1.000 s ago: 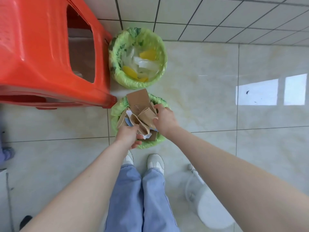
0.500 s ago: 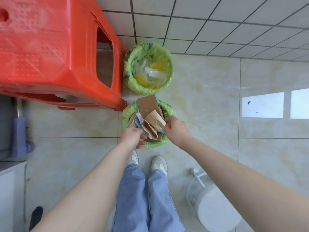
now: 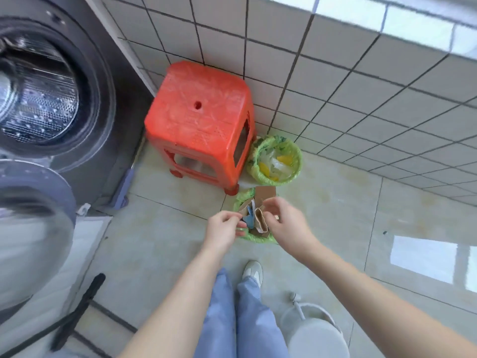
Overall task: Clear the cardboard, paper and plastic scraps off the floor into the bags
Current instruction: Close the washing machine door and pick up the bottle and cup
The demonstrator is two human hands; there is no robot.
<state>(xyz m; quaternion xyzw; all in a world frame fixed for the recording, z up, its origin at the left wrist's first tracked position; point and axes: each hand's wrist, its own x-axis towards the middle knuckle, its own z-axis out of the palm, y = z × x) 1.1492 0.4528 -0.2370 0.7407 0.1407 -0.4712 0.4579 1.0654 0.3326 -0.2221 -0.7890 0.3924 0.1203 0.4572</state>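
Two green bags stand on the floor beside the stool. The near bag (image 3: pixel 254 238) holds a tall brown cardboard piece (image 3: pixel 264 193), a folded brown scrap (image 3: pixel 260 219) and a blue paper scrap (image 3: pixel 249 219). The far bag (image 3: pixel 296 156) holds clear plastic and yellow scraps. My left hand (image 3: pixel 223 228) hovers over the near bag's left rim with its fingers loosely curled next to the blue scrap, and I see nothing in them. Over the right rim, my right hand (image 3: pixel 286 220) has loosely bent, spread fingers and holds nothing.
A red plastic stool (image 3: pixel 198 112) stands against the tiled wall (image 3: pixel 335 73), left of the bags. A washing machine (image 3: pixel 51 99) with its door (image 3: pixel 31 241) open fills the left side. A white container (image 3: pixel 317 337) sits by my right foot.
My view has risen and pulled back from the bags. The bundle of cardboard and paper that my left hand held now sits in the near bag, and both hands have come off it.
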